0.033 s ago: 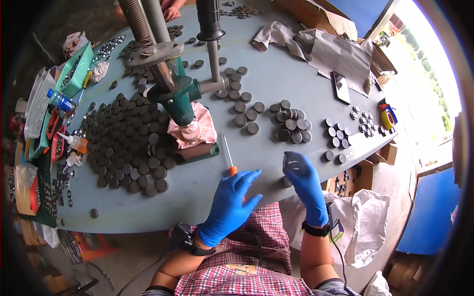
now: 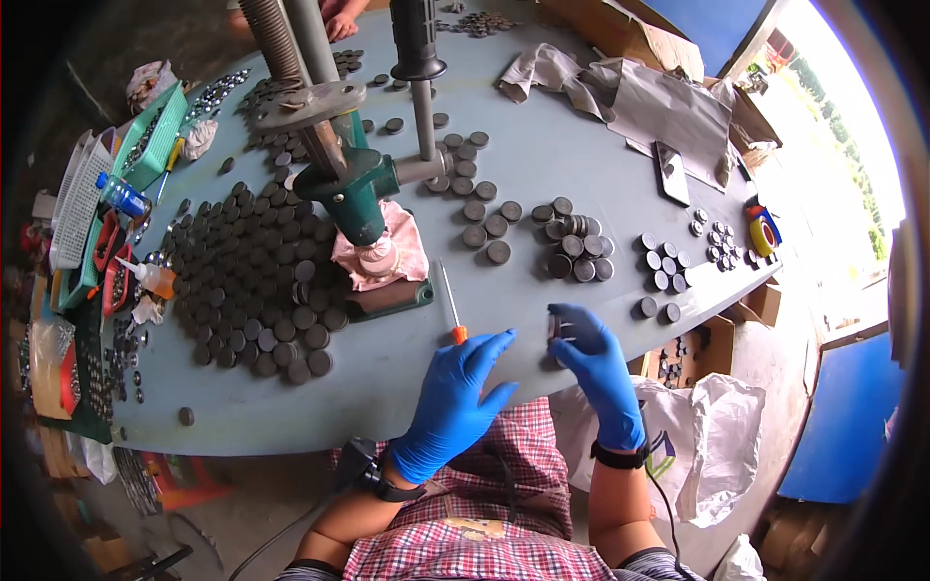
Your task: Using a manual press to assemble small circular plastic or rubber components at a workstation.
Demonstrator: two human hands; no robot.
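Observation:
Between the thumb and fingers of my right hand [image 2: 599, 373] is a small dark round disc [image 2: 555, 327], held on edge just over the table's near edge. My left hand [image 2: 450, 412], in a blue glove like the right, has its fingers stretched out, thumb apart. A screwdriver [image 2: 459, 335] with an orange handle lies under its fingertips, the shaft pointing away; the rest of the handle is hidden. Ahead of my right hand sits a cluster of dark discs [image 2: 581, 247], some leaning in a row. To the left spreads a large heap of similar discs [image 2: 262, 261].
A green press stand [image 2: 354, 194] with a pink cloth [image 2: 402, 242] rises mid-table. Baskets [image 2: 150, 140] and a glue bottle [image 2: 153, 278] line the left. On the right are a phone [image 2: 670, 174], brown paper [image 2: 668, 107] and yellow tape [image 2: 762, 232]. Another person's hand [image 2: 340, 26] shows at the far edge.
My right hand has turned the disc so it now stands on edge, and shifted it slightly left and nearer. My left hand stays in place.

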